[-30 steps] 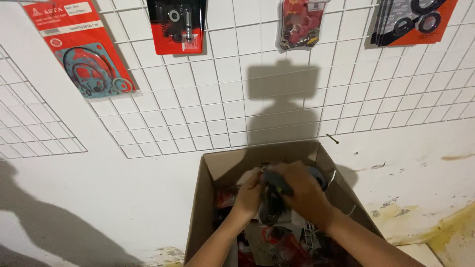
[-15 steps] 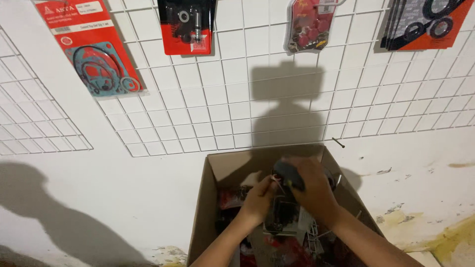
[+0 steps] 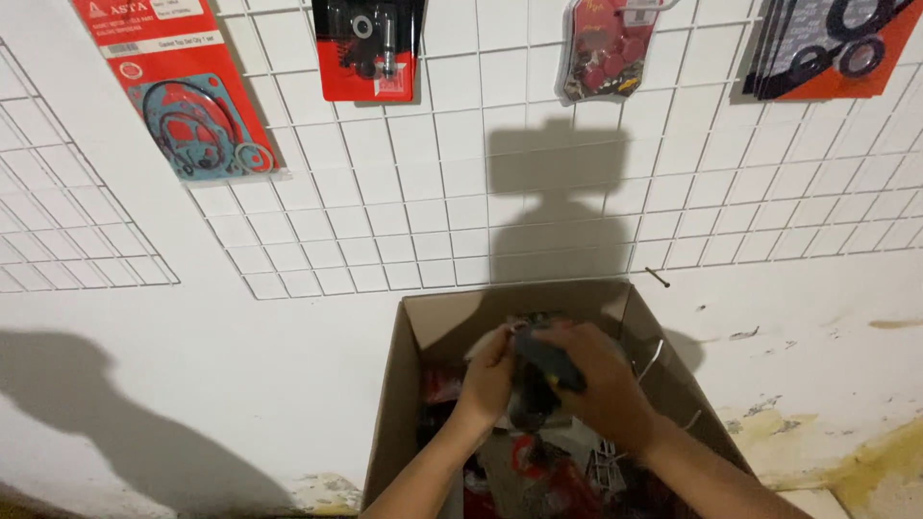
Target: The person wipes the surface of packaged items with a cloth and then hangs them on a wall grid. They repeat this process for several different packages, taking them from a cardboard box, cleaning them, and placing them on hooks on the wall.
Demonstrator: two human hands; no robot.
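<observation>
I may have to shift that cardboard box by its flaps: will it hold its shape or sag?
The box looks thin-walled, with flaps standing open, so its top would likely flex. It seems stuffed with packets, so probably heavy enough to bow underneath. Both hands are inside; lifting from below seems safer.

A white wire grid (image 3: pixel 461 207) is fixed to the white wall (image 3: pixel 240 375). Four packets are hung on it: a red gasket card (image 3: pixel 183 86), a red-and-black parts pack (image 3: pixel 368 48), a clear blister pack (image 3: pixel 604 48) and an orange seal pack (image 3: pixel 832 48).

brown cardboard box (image 3: pixel 409 384); white wire grid (image 3: pixel 461 211); red-backed gasket pack (image 3: pixel 183 91)
</observation>
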